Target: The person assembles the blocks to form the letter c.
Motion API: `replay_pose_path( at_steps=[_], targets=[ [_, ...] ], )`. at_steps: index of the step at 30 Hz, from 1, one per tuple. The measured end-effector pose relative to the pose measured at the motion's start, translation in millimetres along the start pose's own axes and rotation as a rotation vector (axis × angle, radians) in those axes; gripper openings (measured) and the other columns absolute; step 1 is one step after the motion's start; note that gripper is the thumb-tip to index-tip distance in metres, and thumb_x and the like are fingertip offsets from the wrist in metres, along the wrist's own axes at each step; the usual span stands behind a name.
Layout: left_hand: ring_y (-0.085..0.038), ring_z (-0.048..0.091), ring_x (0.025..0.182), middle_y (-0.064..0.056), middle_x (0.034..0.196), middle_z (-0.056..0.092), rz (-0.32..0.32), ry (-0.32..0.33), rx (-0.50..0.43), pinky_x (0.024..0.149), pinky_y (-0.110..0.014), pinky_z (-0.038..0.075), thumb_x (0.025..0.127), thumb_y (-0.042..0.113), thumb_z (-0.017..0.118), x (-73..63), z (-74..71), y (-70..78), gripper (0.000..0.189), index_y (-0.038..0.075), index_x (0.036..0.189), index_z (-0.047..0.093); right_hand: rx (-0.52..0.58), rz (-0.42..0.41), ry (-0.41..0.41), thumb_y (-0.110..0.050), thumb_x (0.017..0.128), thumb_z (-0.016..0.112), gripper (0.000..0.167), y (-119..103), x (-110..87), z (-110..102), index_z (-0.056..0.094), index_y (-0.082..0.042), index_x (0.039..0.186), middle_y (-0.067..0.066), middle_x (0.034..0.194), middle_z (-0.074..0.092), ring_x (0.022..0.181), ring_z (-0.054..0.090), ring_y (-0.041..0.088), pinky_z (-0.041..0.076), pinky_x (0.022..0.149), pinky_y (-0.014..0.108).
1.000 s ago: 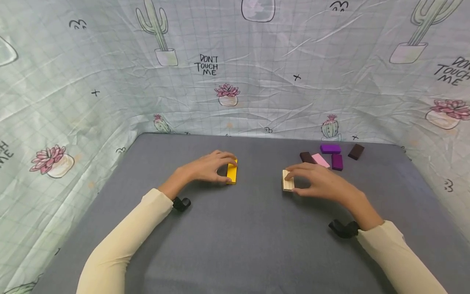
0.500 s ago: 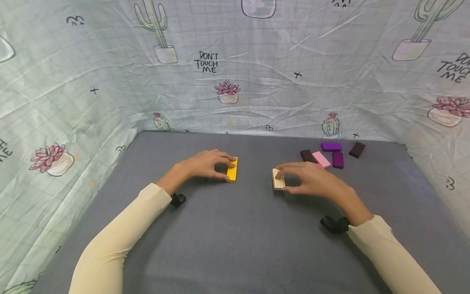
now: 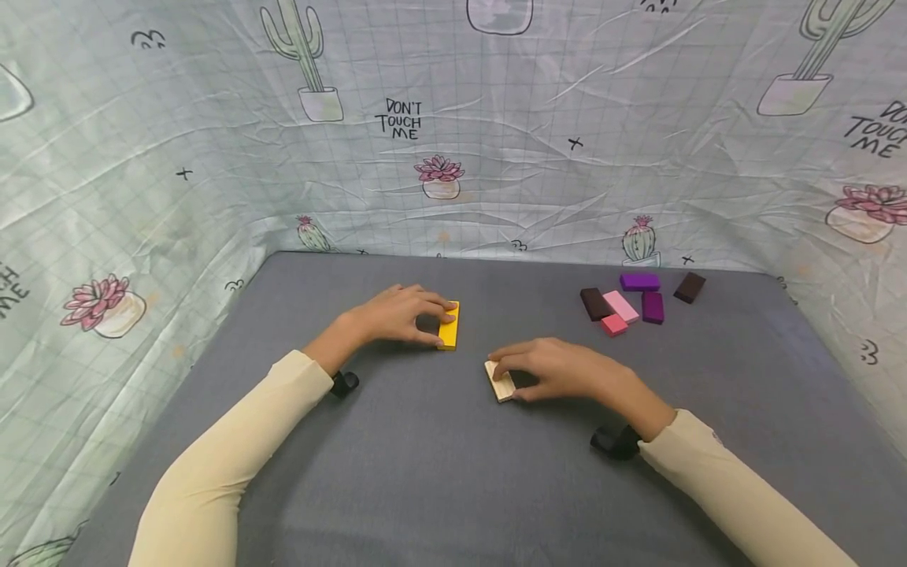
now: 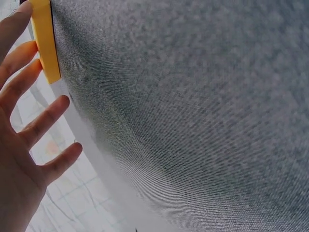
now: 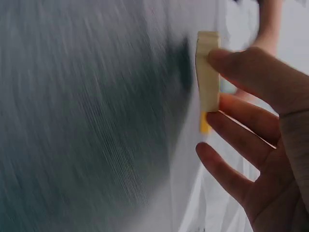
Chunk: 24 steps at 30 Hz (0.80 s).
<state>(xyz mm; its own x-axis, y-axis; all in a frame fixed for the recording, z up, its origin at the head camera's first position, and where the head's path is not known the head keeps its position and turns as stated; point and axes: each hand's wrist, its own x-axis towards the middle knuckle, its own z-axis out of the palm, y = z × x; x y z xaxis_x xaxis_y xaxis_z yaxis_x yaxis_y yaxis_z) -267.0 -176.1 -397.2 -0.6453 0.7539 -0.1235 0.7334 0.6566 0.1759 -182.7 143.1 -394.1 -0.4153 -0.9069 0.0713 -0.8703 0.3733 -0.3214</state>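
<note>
On the left, the left hand (image 3: 397, 315) pinches a yellow block (image 3: 449, 329) between thumb and fingertips, one at each end; the block lies at the grey tabletop. The left wrist view shows the thumb and two fingers on the yellow block (image 4: 44, 41), with the other fingers spread away from it. Nearer the body and to the right, the right hand (image 3: 570, 370) grips a pale bare-wood block (image 3: 500, 384), which stands a little slanted. In the right wrist view the thumb presses one side of the wooden block (image 5: 207, 77), held off the table surface with shadow beneath.
Several blocks lie at the back right: dark brown (image 3: 594, 304), light pink (image 3: 621, 306), coral (image 3: 613, 325), violet (image 3: 640, 282), plum (image 3: 653, 308) and another brown block (image 3: 690, 288). A printed cactus curtain (image 3: 524, 189) encloses the grey table (image 3: 397, 472) at the back and sides.
The right hand has carried the wooden block leftward and then toward the body, turning it slightly. This uncovers the coral block. The left hand and yellow block stay nearly in place.
</note>
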Motion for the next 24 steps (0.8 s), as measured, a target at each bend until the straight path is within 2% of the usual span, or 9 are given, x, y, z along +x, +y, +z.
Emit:
replay_pose_path(
  at_steps=[4, 9, 13, 18, 24],
  targets=[
    [-0.026, 0.050, 0.133, 0.011, 0.155, 0.048, 0.010, -0.003, 0.000, 0.104, -0.058, 0.040, 0.092, 0.059, 0.068, 0.7, 0.1, 1.1, 0.058, 0.027, 0.140, 0.065, -0.037, -0.040, 0.018, -0.014, 0.092, 0.076, 0.028, -5.0, 4.4, 6.1, 0.073, -0.012, 0.120, 0.008, 0.141, 0.062, 0.130, 0.057, 0.025, 0.051, 0.102, 0.043],
    [-0.029, 0.050, 0.134, 0.009, 0.154, 0.048, 0.010, 0.004, -0.005, 0.104, -0.060, 0.040, 0.092, 0.058, 0.068, 1.2, 0.4, 0.9, 0.058, 0.026, 0.140, 0.064, -0.050, -0.017, 0.045, -0.016, 0.090, 0.080, 0.030, -4.4, 1.8, 7.2, 0.074, -0.013, 0.119, 0.002, 0.133, 0.066, 0.125, 0.059, 0.021, 0.052, 0.100, 0.040],
    [-0.029, 0.050, 0.134, 0.007, 0.153, 0.050, 0.005, 0.006, -0.010, 0.104, -0.061, 0.040, 0.092, 0.057, 0.069, 0.8, 0.6, 0.1, 0.057, 0.025, 0.139, 0.065, -0.033, -0.007, 0.025, -0.017, 0.092, 0.078, 0.028, -3.4, 4.0, 7.6, 0.075, -0.014, 0.119, 0.000, 0.133, 0.067, 0.123, 0.061, 0.020, 0.052, 0.100, 0.040],
    [-0.030, 0.049, 0.133, 0.006, 0.154, 0.049, 0.000, 0.003, -0.033, 0.102, -0.057, 0.043, 0.093, 0.053, 0.069, 0.2, 1.9, -0.3, 0.056, 0.024, 0.140, 0.065, 0.019, -0.017, 0.016, -0.012, 0.092, 0.076, 0.025, 0.0, 15.2, 9.1, 0.076, -0.011, 0.118, 0.003, 0.133, 0.068, 0.120, 0.064, 0.021, 0.052, 0.099, 0.040],
    [-0.030, 0.049, 0.134, 0.005, 0.155, 0.048, -0.014, 0.001, -0.049, 0.103, -0.057, 0.043, 0.094, 0.051, 0.069, 0.1, 4.0, 0.3, 0.054, 0.023, 0.140, 0.064, 0.079, -0.027, 0.029, -0.008, 0.091, 0.077, 0.033, 3.7, 29.9, 9.7, 0.073, -0.006, 0.125, 0.003, 0.129, 0.070, 0.116, 0.066, 0.020, 0.052, 0.099, 0.039]
  ],
)
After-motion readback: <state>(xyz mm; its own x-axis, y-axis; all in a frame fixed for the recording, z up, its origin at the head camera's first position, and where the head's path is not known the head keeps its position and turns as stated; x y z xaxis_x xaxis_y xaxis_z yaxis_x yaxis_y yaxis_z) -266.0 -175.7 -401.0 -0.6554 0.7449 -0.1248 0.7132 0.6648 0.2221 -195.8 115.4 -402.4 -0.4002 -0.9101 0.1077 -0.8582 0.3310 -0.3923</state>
